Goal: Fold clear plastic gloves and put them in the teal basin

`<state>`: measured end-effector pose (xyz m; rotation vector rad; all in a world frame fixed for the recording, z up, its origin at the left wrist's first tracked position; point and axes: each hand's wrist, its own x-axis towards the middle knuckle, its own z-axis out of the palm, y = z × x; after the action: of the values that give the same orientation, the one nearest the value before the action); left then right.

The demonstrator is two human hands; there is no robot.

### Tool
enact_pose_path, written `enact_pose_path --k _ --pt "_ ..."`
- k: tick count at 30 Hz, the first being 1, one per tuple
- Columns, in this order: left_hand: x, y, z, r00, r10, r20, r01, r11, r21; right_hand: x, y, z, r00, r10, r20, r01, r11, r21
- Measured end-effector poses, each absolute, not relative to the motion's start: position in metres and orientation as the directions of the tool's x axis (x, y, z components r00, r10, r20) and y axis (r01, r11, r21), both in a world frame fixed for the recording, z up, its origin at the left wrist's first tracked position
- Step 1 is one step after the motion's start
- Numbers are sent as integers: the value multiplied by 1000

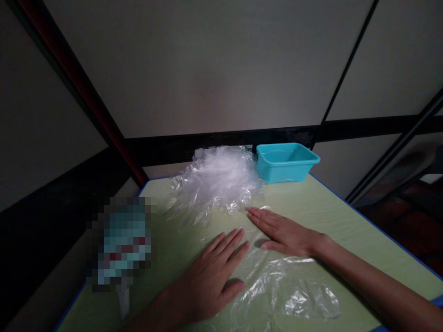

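My left hand lies flat on the pale green table with its fingers stretched out. Its palm and thumb rest on a flattened clear plastic sheet or bag. My right hand also lies flat with straight fingers, pointing left toward a heap of crumpled clear plastic bags. Its fingertips are just short of the heap's near edge. Neither hand grips anything.
A turquoise plastic tub stands at the table's far edge, right of the heap. A blurred-out object sits at the table's left edge. Walls with dark frames close in behind and to the left.
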<state>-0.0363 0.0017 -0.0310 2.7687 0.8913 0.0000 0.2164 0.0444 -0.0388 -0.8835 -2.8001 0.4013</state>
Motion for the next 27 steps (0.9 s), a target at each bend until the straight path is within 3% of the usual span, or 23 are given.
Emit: enact_pose_path --k 8,27 --pt "-38 1 -30 812 579 -77 579 -783 225 232 53 -41 -738 675 18 657 724 -212" --pt "-58 -8 -31 715 696 -71 698 -704 129 240 55 -46 -721 690 66 669 717 -195"
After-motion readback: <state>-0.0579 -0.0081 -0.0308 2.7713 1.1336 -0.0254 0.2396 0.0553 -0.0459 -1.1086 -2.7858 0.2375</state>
